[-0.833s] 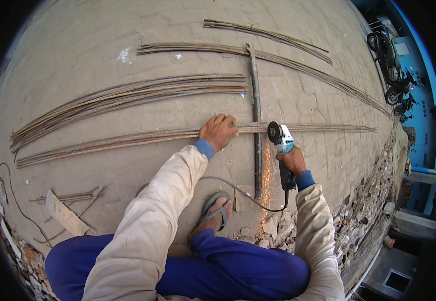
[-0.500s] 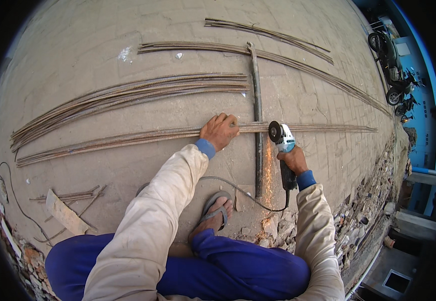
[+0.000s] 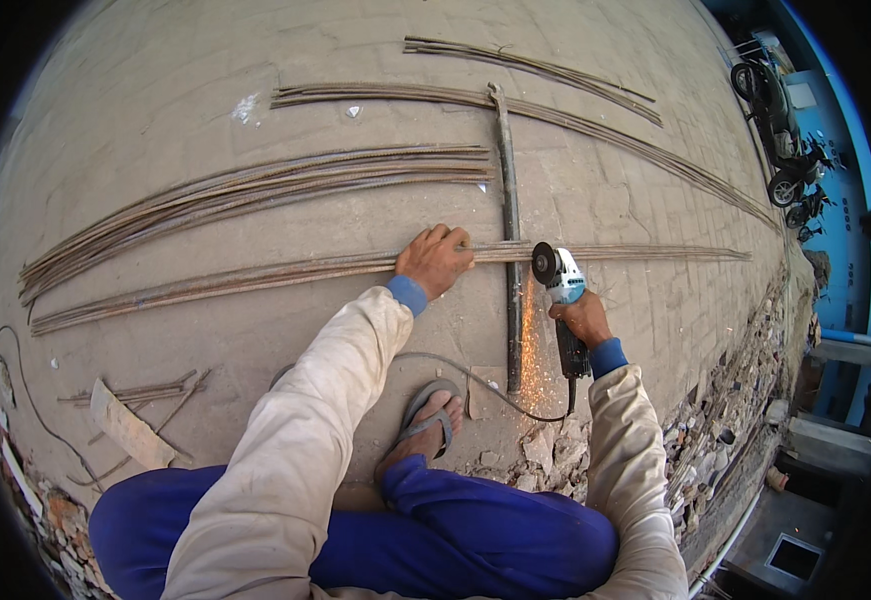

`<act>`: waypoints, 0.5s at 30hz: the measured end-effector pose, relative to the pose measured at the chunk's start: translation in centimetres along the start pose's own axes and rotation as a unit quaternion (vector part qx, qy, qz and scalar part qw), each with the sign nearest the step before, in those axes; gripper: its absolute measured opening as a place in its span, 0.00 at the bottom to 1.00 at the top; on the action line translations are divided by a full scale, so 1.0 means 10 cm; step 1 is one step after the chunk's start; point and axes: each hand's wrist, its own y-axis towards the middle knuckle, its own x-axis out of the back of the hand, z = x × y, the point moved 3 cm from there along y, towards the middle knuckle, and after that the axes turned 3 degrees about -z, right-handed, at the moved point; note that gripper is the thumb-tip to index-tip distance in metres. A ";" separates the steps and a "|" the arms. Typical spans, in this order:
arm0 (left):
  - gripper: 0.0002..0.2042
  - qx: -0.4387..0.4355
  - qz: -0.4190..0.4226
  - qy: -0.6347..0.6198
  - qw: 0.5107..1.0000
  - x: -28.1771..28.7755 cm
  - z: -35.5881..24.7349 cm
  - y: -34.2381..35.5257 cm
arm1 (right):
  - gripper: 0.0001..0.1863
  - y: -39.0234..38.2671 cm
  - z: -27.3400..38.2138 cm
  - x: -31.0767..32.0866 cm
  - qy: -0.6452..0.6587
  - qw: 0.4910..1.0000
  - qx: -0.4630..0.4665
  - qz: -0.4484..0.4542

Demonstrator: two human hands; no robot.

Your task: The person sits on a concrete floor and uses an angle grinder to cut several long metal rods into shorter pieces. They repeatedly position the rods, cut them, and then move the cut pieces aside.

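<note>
My left hand [image 3: 435,262] is closed around a bundle of rusty ribbed steel rods [image 3: 225,283], just left of a long metal pipe [image 3: 512,225] that lies crosswise beneath them. In my right hand [image 3: 583,318] is an angle grinder [image 3: 567,290] with a teal and white head and a dark body. Its dark disc meets the rods slightly right of the pipe, and orange sparks [image 3: 528,345] stream from there toward my foot. The disc hides the exact point of contact. A grey power cord [image 3: 465,370] trails from the grinder's lower end.
Beyond lie more rod bundles [image 3: 255,190], [image 3: 385,92]. My sandalled foot [image 3: 429,420] is close to the sparks and cord. Broken rubble [image 3: 695,450] lines the right side. Short rods and a bent flat scrap [image 3: 130,428] lie at lower left. Motorbikes [image 3: 780,130] stand at far right.
The view has shifted very slightly. Sparks still fly from the disc, now in a shorter, denser stream. Both hands keep their grip in nearly the same place.
</note>
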 end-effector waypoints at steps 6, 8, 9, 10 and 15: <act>0.06 0.008 0.002 0.004 1.000 -0.01 0.00 -0.01 | 0.25 -0.01 -0.02 -0.02 0.006 1.000 -0.006 0.003; 0.06 0.005 -0.010 0.000 1.000 -0.01 0.00 -0.02 | 0.24 -0.02 -0.01 -0.02 -0.003 1.000 -0.001 -0.006; 0.06 0.003 -0.017 -0.001 1.000 0.00 0.00 -0.02 | 0.24 -0.03 -0.01 -0.03 -0.012 1.000 0.000 -0.005; 0.06 0.003 -0.016 -0.002 1.000 -0.01 0.01 -0.02 | 0.24 -0.03 0.00 -0.03 -0.026 1.000 -0.009 -0.008; 0.06 0.007 -0.001 0.005 1.000 -0.04 0.02 -0.03 | 0.26 -0.02 0.05 0.01 -0.015 1.000 -0.008 -0.002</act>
